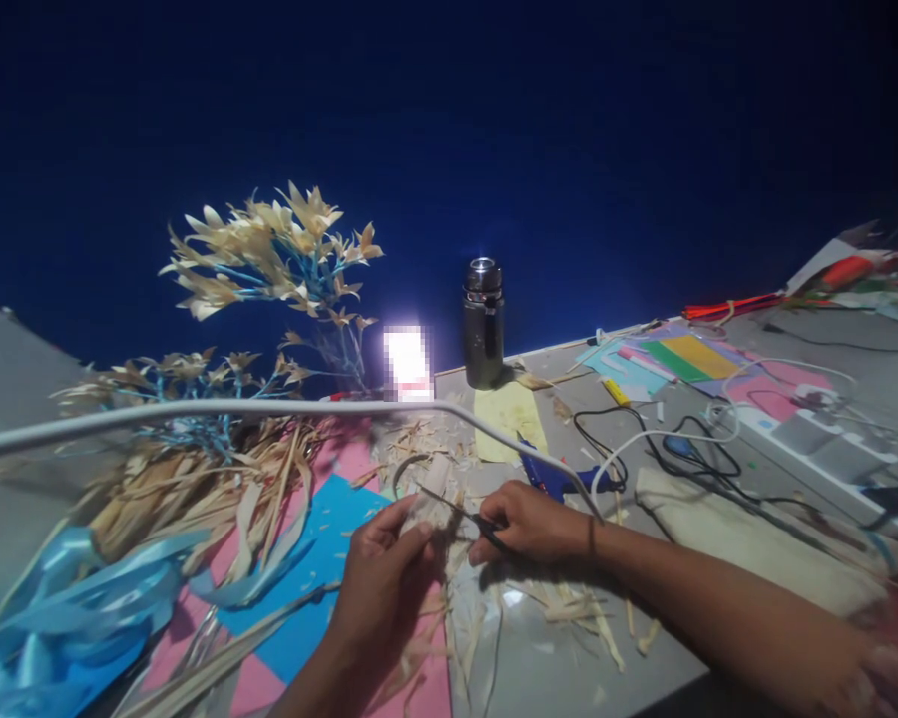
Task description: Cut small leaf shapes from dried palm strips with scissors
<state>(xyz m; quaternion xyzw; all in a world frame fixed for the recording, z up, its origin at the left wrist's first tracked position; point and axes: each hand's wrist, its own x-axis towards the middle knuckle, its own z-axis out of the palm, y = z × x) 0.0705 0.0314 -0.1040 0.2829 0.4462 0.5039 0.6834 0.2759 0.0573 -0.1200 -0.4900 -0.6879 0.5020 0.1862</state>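
Note:
Pinched between the thumb and fingers of my left hand (381,573) is a pale dried husk strip (435,491), held upright over the worktop. Dark-handled scissors (486,526) sit in my right hand (524,521), with the fingers wrapped round the handles. Their blades point left and reach the husk strip; whether they are parted there is hard to make out. Husk scraps (569,606) lie below and around both hands. Just beyond my right hand is a blue glue gun (546,474).
A white cable (217,409) crosses in front. Beyond it stand a dark flask (484,334), husk flowers (269,261) and a bright light (408,361). Blue ribbon (82,603) and blue paper (329,529) lie left; a power strip (800,449) and beige pouch (755,548) lie right.

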